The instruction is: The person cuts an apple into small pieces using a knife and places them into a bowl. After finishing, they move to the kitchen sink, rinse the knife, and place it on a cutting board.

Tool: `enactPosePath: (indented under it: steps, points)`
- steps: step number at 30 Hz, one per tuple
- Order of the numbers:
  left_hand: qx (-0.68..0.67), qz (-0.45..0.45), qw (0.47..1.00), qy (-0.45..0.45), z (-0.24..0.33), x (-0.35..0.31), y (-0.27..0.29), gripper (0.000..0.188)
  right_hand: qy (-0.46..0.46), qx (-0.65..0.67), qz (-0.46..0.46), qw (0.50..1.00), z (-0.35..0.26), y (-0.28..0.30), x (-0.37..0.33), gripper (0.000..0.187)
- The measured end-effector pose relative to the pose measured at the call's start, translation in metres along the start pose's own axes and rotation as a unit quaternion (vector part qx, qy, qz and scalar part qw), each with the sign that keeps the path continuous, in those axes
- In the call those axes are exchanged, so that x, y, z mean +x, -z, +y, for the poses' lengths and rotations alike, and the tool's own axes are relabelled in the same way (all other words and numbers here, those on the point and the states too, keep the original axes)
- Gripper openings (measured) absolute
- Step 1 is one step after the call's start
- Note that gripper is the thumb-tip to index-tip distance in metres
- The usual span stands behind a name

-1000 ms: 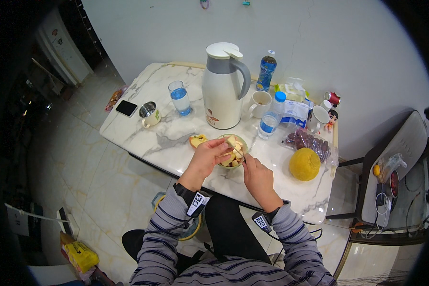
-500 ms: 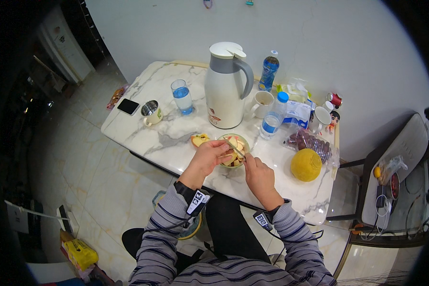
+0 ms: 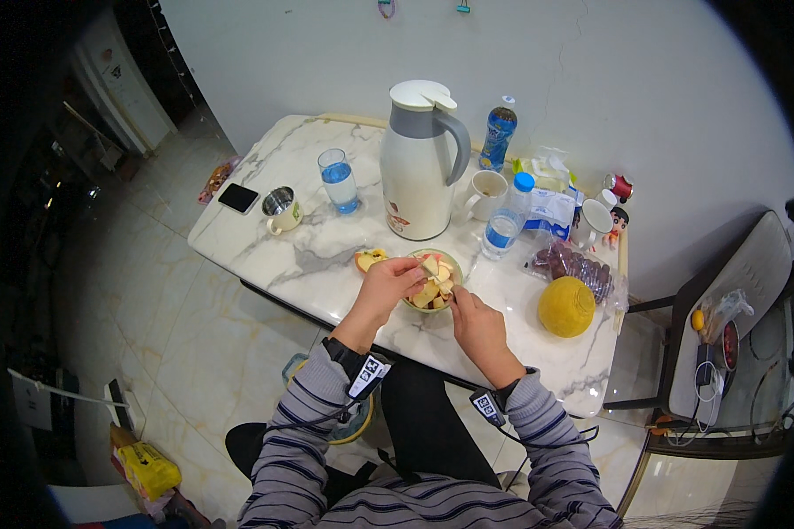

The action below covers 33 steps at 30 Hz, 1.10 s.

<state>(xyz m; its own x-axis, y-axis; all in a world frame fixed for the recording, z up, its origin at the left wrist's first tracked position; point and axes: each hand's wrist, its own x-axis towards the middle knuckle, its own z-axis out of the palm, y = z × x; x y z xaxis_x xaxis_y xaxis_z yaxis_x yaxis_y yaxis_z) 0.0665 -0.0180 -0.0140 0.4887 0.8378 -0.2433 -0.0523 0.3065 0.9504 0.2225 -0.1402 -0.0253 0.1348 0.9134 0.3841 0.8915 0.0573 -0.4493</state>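
Over a pale green bowl of cut apple pieces, my two hands work close together. My left hand is closed, pinching a piece of apple between thumb and fingers. Closed around the handle of a small knife, my right hand sits at the bowl's right edge. The blade points up and left toward the held piece; part of it blends with the apple behind. A cut apple portion with red skin lies on the table just beyond my left hand.
A tall white thermos jug stands behind the bowl. Nearby are a water glass, a metal-lined cup, a phone, a water bottle, a white mug, bagged grapes and a yellow pomelo.
The knife's blade has dropped lower and turned, showing less plainly now. The apple piece in my left hand shows more clearly above the bowl. Both hands stay nearly in place.
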Motion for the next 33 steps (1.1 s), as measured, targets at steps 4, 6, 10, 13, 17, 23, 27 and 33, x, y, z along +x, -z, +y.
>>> enactPosePath:
  steps: [4,6,10,13,17,23,27,33]
  points:
    - [-0.013,-0.018,0.999,0.024,0.005,0.0,0.007,0.028,-0.02,0.096,-0.032,0.995,0.0,0.001,0.002,0.022]
    - [0.001,-0.018,1.0,0.007,0.005,0.0,0.008,0.03,-0.04,0.149,-0.059,0.986,0.001,0.003,0.003,0.021]
    - [-0.014,-0.04,0.999,0.027,0.004,0.001,0.014,0.029,-0.066,0.206,-0.065,0.974,0.004,0.005,0.005,0.019]
    - [0.009,-0.028,0.999,0.034,0.002,0.002,0.014,0.028,-0.066,0.194,-0.062,0.977,0.005,0.006,0.004,0.018]
    - [0.222,-0.019,0.971,-0.083,-0.003,0.001,0.008,0.026,-0.079,0.179,-0.046,0.98,0.007,0.008,0.004,0.017]
    - [0.328,0.0,0.938,-0.112,-0.006,-0.004,-0.008,0.024,-0.09,0.066,-0.059,0.992,0.005,0.013,0.004,0.019]
    - [0.337,0.029,0.932,-0.129,-0.002,-0.009,-0.011,0.023,-0.115,0.129,-0.019,0.985,0.005,0.011,0.005,0.028]
    - [0.4,0.011,0.88,-0.257,0.0,-0.013,-0.009,0.023,-0.112,0.281,-0.021,0.953,0.009,-0.002,0.031,0.029]
